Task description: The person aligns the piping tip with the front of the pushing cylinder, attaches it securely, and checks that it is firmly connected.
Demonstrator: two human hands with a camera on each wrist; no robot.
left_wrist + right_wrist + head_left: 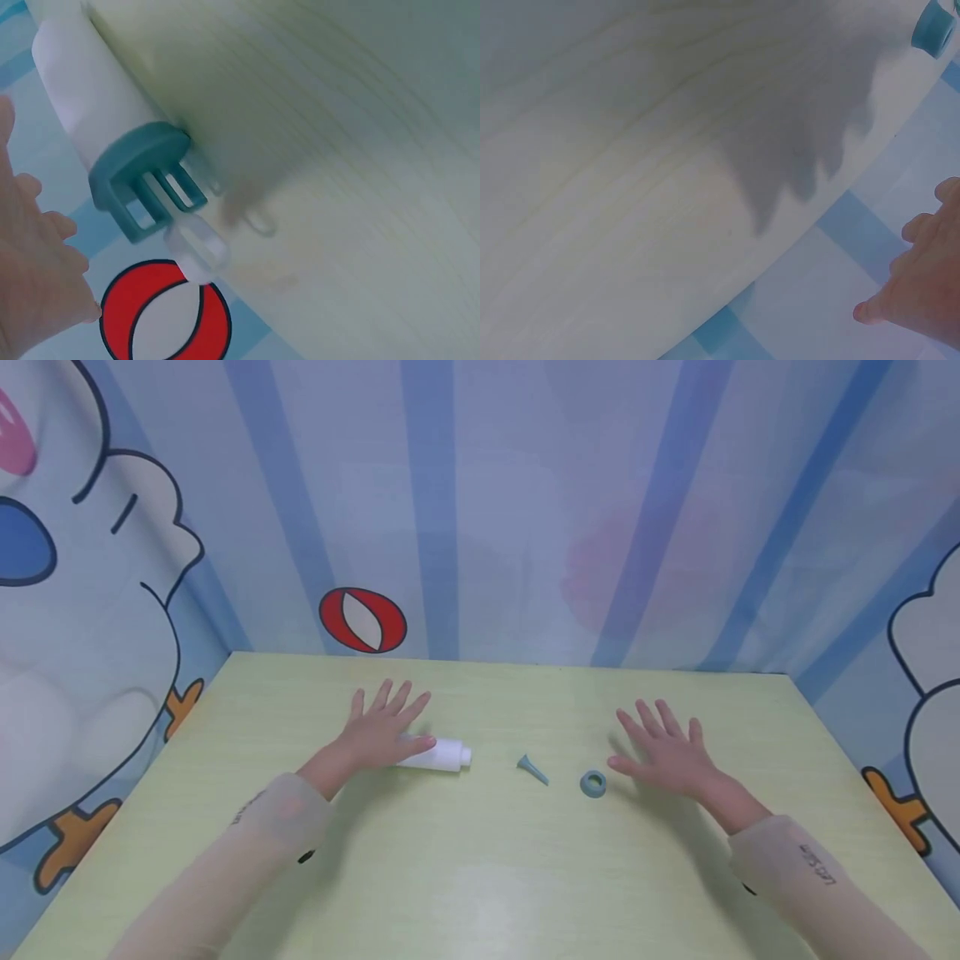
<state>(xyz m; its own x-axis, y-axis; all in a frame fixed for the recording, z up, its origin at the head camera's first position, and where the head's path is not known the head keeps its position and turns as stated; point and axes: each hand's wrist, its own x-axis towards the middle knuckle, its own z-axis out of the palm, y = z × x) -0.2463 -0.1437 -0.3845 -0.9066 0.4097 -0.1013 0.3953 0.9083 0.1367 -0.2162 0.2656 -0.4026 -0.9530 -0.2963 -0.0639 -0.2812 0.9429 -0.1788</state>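
My left hand (pixel 375 735), fingers spread straight, hovers over a white syringe-like tube (pixel 442 755) and hides its left part. In the left wrist view the tube's teal end cap (pixel 135 157) carries open finger loops, with a white ring handle (pixel 179 259) sticking out past them. My right hand (pixel 667 760) is spread over the right half of the table and holds nothing. Closest to it lies a small teal ring-shaped piece (pixel 589 791), which shows in the right wrist view's top corner. A slim teal funnel-like piece (pixel 535 770) lies between that ring and the tube.
The pale wood-look table (pixel 510 877) ends at a blue striped backdrop (pixel 510 527). Cartoon-printed side panels (pixel 90 635) border it at left and right. Both forearms in pale sleeves (pixel 247 835) reach in from the front.
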